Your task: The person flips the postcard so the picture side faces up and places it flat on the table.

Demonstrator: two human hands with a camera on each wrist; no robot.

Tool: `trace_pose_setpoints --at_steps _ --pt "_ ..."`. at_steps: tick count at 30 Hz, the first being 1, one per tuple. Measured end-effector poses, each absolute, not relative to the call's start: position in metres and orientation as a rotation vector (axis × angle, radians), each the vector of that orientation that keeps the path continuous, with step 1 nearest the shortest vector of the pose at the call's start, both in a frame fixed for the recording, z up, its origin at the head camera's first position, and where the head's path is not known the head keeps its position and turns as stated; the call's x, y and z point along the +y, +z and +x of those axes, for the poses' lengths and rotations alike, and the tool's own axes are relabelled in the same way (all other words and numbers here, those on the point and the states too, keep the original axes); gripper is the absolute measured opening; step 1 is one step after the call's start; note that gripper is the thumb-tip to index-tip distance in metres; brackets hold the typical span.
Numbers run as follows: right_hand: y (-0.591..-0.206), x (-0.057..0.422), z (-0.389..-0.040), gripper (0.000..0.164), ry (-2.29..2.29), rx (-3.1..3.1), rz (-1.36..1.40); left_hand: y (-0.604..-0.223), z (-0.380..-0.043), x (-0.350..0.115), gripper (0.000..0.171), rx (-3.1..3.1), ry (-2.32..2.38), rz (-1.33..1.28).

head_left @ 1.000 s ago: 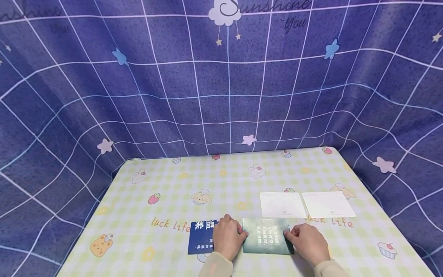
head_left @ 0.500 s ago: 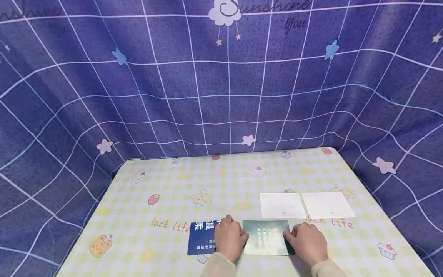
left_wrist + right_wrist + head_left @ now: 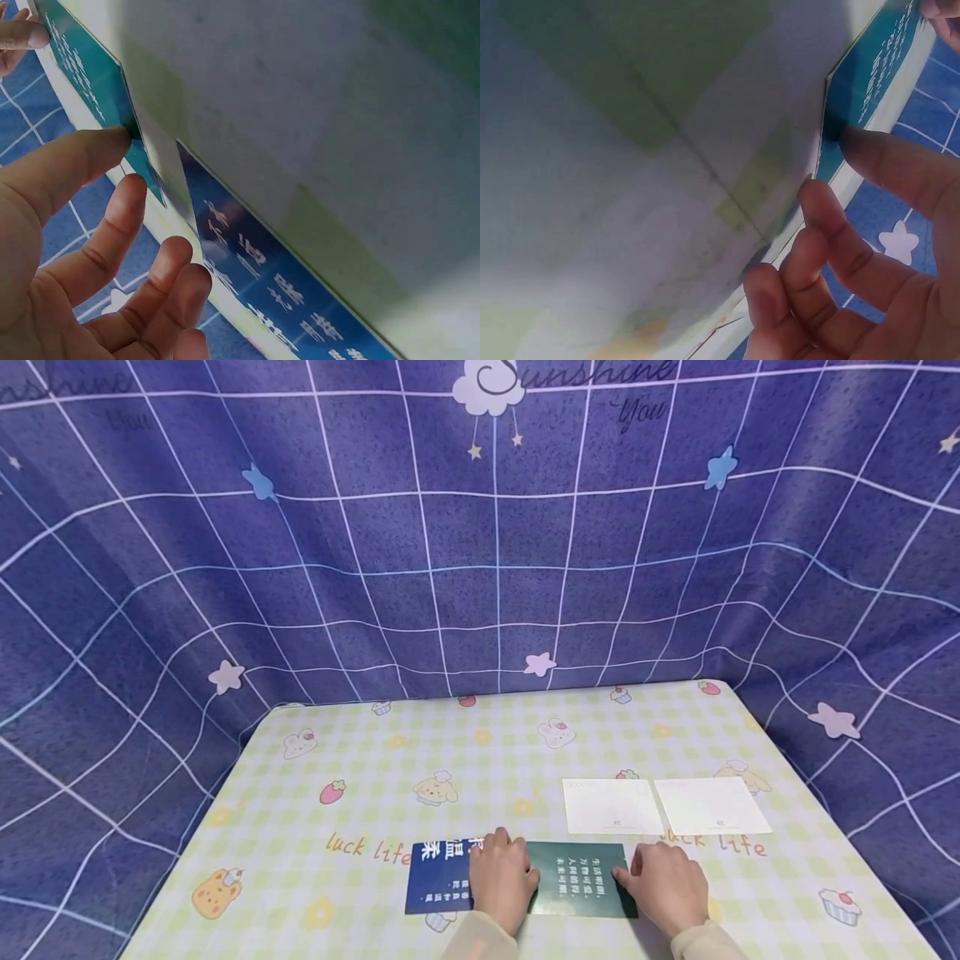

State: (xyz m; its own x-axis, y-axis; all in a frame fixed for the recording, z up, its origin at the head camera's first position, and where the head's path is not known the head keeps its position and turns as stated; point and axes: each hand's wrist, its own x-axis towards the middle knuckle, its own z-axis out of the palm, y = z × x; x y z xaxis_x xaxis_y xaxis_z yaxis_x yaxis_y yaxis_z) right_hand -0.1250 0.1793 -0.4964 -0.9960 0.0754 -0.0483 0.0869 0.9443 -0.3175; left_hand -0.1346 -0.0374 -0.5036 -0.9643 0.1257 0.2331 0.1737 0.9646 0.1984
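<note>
A green postcard [image 3: 573,893] with white characters lies flat on the table in front of the person, lengthwise between the two hands. The left hand [image 3: 502,877] holds its left end, thumb on the face near the edge and the other fingers loosely bent beside it. At the opposite end, the right hand [image 3: 667,885] pinches the short edge, its thumb on top and index fingertip right at the rim. Left of it lies a blue postcard [image 3: 437,881] with white characters, partly covered by the left hand in the head view.
Two white postcards [image 3: 611,806], backs up, lie side by side behind the right hand. A checked cloth [image 3: 285,827] with cartoon prints covers the table. A blue gridded curtain [image 3: 420,543] hangs behind and at both sides.
The green postcard has shifted slightly toward the person, and the glare on it has faded so its characters read clearly. The left hand has moved slightly right; the right hand stays at its end.
</note>
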Motion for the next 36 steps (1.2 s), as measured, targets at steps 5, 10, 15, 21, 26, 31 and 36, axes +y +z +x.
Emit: trace_pose_setpoints --at_steps 5,10,15,21,26,31,36 --pt "-0.497 0.181 -0.125 0.035 -0.534 3.079 0.094 -0.502 -0.135 -0.034 0.028 -2.883 -0.319 -0.222" --pt "-0.494 0.185 -0.127 0.030 -0.608 3.078 0.122 -0.501 -0.137 -0.032 0.025 -2.803 -0.388 -0.222" --pt "-0.486 0.192 -0.129 0.026 -0.663 3.071 0.169 -0.494 -0.141 -0.027 0.026 -2.764 -0.497 -0.205" --pt "-0.480 0.201 -0.131 0.023 -0.726 3.069 0.184 -0.485 -0.145 -0.020 0.025 -2.749 -0.545 -0.183" --pt "-0.476 0.205 -0.136 0.021 -0.762 3.065 0.215 -0.482 -0.150 -0.016 0.023 -2.740 -0.535 -0.183" --pt "-0.473 0.208 -0.142 0.028 -0.784 3.059 0.257 -0.482 -0.154 -0.013 0.022 -2.746 -0.526 -0.177" --pt "-0.474 0.211 -0.146 0.036 -0.802 3.052 0.283 -0.486 -0.157 -0.010 0.022 -2.750 -0.531 -0.172"
